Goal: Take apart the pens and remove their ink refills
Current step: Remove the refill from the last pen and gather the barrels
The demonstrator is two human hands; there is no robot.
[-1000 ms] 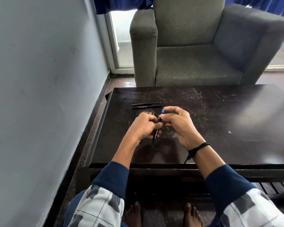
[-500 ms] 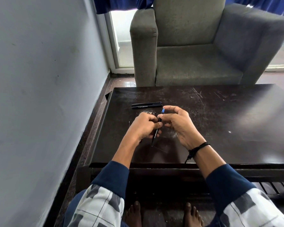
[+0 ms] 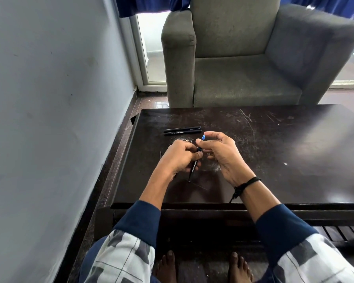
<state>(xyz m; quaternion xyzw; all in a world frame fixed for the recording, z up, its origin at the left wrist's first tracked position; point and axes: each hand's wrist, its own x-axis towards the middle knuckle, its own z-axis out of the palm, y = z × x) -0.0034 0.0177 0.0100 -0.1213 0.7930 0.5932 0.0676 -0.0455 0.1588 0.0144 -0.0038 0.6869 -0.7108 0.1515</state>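
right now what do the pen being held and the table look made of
Pen: likely plastic, matte black barrel with white printed lettering and a blue end. Table: probably varnished dark wood, glossy; it mirrors bright light and shows pale scratches.

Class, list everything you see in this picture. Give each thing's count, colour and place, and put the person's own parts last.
table: one, dark brown, scratched, in front of the person
loose pens: two, black, side by side on the table's far left
held pen: one, black, above the table's near side
blue piece: one, blue, just beyond the held pen's upper end
armchair: one, grey, behind the table
curtains: two parts, blue, top edge
wrist cord: one, black, right wrist
left hand: grips the held pen
right hand: pinches the blue piece
feet: two, bare, under the table
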